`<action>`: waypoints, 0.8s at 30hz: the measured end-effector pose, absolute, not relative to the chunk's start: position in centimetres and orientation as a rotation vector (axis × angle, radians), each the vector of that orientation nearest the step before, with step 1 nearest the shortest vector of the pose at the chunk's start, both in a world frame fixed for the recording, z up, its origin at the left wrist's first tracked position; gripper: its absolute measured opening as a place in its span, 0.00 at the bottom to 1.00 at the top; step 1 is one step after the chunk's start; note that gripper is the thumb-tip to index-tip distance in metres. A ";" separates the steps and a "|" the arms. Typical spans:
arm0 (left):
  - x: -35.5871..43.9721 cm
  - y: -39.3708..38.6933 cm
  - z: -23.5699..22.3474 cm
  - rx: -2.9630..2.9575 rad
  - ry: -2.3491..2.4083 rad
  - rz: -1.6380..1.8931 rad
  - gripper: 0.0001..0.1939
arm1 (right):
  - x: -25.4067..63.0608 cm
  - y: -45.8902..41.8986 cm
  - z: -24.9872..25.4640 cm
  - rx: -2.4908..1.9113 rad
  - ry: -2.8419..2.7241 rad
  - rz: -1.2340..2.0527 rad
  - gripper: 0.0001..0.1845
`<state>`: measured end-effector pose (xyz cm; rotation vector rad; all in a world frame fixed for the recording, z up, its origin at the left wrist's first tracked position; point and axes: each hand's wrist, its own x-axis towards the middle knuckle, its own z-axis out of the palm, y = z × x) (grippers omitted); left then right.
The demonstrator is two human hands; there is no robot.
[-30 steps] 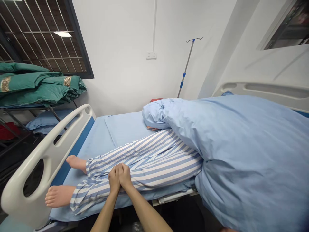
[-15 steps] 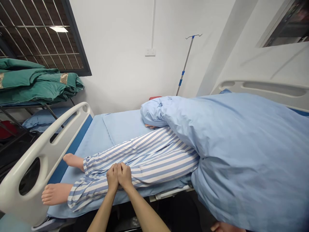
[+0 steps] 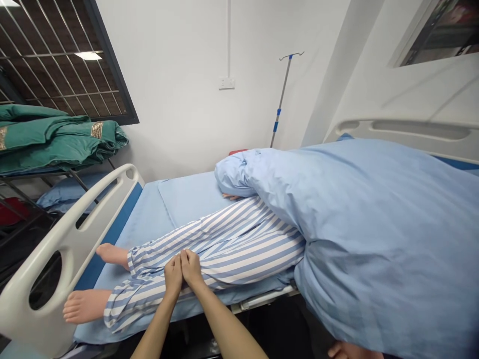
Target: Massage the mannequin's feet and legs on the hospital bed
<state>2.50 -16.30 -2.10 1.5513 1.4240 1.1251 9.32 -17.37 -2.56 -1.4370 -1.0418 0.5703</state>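
Side by side and touching, my left hand [image 3: 174, 274] and my right hand [image 3: 190, 267] are both curled into fists over the near leg, around the knee. No object shows in either fist, and the fabric around them is not visibly pulled. Whether they press on the leg or hover just above, I cannot tell. Blue-and-white striped trousers [image 3: 247, 254] cover the legs of a lying figure that looks like a manikin. Its bare near foot [image 3: 88, 305] and far foot [image 3: 113, 256] point toward the footboard. A bunched light-blue quilt [image 3: 366, 214] hides the upper body.
The bed has a pale footboard [image 3: 67, 239] on the left and a headboard [image 3: 419, 130] at right. Behind it stand an IV pole [image 3: 280, 99] and a wall socket [image 3: 226, 83]. Folded green bedding [image 3: 63, 139] lies on a rack. Some skin [image 3: 352, 350] shows below the quilt.
The view has shifted slightly. My fists stay together in the same place over the near leg, and the quilt and legs have not visibly moved.
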 end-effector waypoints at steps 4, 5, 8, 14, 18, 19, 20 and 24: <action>3.9 -16.5 -1.8 1.501 1.443 1.197 0.19 | 10.1 -17.6 -2.4 -1.411 -0.959 0.623 0.20; 4.2 -16.7 -1.9 1.540 1.451 1.184 0.19 | 10.3 -18.0 -2.3 -1.418 -0.966 0.619 0.20; 4.8 -17.2 -2.6 1.751 1.512 1.077 0.16 | 11.2 -19.3 -2.1 -1.470 -1.020 0.571 0.20; 4.7 -17.4 -3.5 1.851 1.568 0.944 0.18 | 12.5 -20.3 -0.1 -1.493 -1.201 0.501 0.21; 4.7 -17.4 -3.5 1.842 1.563 0.951 0.18 | 12.7 -19.9 -0.1 -1.494 -1.207 0.492 0.22; 4.7 -17.4 -3.5 1.843 1.566 0.964 0.18 | 12.6 -19.9 -0.5 -1.510 -1.203 0.488 0.21; 4.7 -17.5 -3.5 1.844 1.565 0.980 0.19 | 12.6 -19.9 -1.0 -1.531 -1.203 0.479 0.21; 4.8 -17.5 -3.3 1.814 1.536 1.017 0.19 | 12.3 -20.0 -2.7 -1.605 -1.183 0.436 0.20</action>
